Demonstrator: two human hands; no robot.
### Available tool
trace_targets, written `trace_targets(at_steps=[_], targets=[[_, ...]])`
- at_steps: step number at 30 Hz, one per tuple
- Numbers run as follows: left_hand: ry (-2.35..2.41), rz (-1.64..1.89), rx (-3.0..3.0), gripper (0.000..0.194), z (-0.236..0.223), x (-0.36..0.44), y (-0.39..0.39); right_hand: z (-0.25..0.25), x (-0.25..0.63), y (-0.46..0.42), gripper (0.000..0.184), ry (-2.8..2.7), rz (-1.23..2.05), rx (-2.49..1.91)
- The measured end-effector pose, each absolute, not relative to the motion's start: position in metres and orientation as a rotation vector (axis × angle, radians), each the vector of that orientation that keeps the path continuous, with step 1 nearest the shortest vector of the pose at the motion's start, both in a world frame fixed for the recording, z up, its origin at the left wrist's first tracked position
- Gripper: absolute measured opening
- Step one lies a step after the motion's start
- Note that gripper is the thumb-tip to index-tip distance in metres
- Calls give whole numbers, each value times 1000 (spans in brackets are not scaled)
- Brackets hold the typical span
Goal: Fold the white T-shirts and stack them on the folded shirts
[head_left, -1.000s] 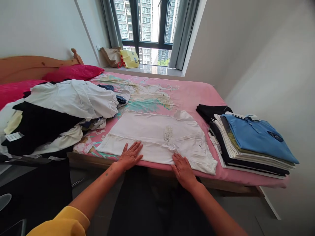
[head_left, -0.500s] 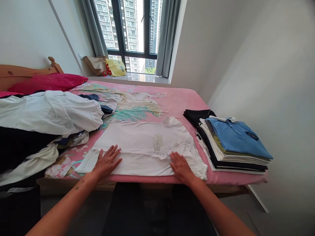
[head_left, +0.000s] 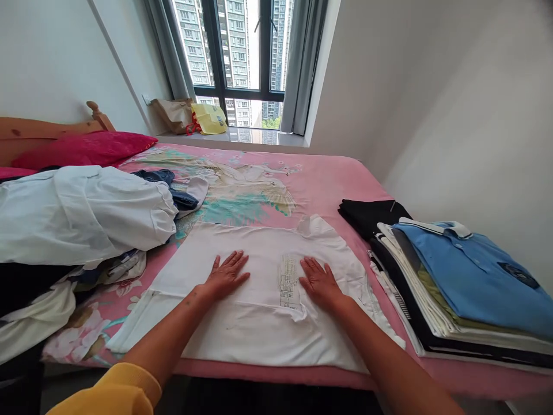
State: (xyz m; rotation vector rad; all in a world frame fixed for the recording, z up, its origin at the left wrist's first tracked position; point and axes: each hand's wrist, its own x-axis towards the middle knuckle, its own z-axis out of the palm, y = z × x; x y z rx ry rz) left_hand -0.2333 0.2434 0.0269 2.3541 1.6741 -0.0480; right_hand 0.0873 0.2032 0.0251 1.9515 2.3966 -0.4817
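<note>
A white T-shirt (head_left: 254,328) lies spread on the bed, its collar toward the far right, with a small printed design on its front. Its near part is folded over along a lengthwise crease. My left hand (head_left: 227,275) rests flat on the shirt's middle, fingers spread. Just right of the print, my right hand (head_left: 318,280) also presses flat on the cloth with fingers apart. Neither hand grips the fabric.
A stack of folded clothes (head_left: 466,282), a blue polo shirt on top, sits at the right. Heaped unfolded clothes (head_left: 86,213) lie at the left. A red pillow (head_left: 86,147) is by the headboard. Paper and yellow bags (head_left: 209,119) stand on the windowsill.
Both hands have slid forward from the shirt's near part onto its middle and come closer together. My view has moved nearer the bed, and a yellow sleeve now shows on my left arm.
</note>
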Motion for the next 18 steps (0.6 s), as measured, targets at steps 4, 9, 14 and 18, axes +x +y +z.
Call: trace_targets(at_steps=[4,9,14,18], targets=[[1940,-69,2152,68,19,-256,308,7,109,255,62,2288,-393,2071],[2197,-35,2049,76,4,-302,375,-7,131,311,63,2272,-276,2148],[2298,11,2040,72,-11,-326,417,-15,141,354,62,2175,-176,2378],[2289,30,2057,59,-15,-340,435,-11,156,385,67,2085,-216,2510]])
